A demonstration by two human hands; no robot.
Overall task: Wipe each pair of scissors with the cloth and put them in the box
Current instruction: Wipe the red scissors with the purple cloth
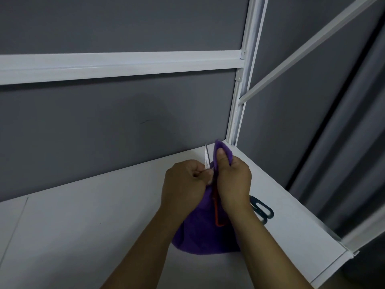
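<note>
A pair of red-handled scissors [216, 207] is held upright above the white table [83, 226], one silver blade [206, 156] pointing up. My left hand [184, 184] grips the scissors near the pivot. My right hand [232, 180] pinches a purple cloth [200, 232] around the other blade, thumb pressed on the fold at the top. The rest of the cloth hangs down between my wrists. A second pair of scissors with dark handles [261, 209] lies on the table just right of my right wrist. No box is in view.
A grey wall panel with a white horizontal rail [125, 65] stands behind the table. A white upright post [241, 90] marks the table's far right corner, with a diagonal brace. Grey curtains [343, 163] hang beyond the table's right edge.
</note>
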